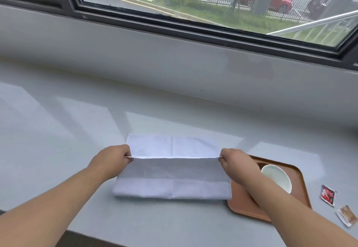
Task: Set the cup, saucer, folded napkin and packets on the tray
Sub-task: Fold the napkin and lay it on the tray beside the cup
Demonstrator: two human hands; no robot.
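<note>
A pale blue-white napkin (172,177) lies on the grey counter, with its near half lifted and folded toward the far half. My left hand (111,159) pinches the raised edge at its left corner. My right hand (235,162) pinches the same edge at its right corner. To the right sits a brown tray (242,206), partly under my right forearm. A white saucer (277,177) rests on the tray. On the counter right of the tray lie a red packet (327,195) and a brown packet (346,215). No cup is visible.
The grey counter (77,130) runs wide to the left and far side. Its front edge passes under my forearms. A pale wall and a dark-framed window (193,23) rise behind the counter.
</note>
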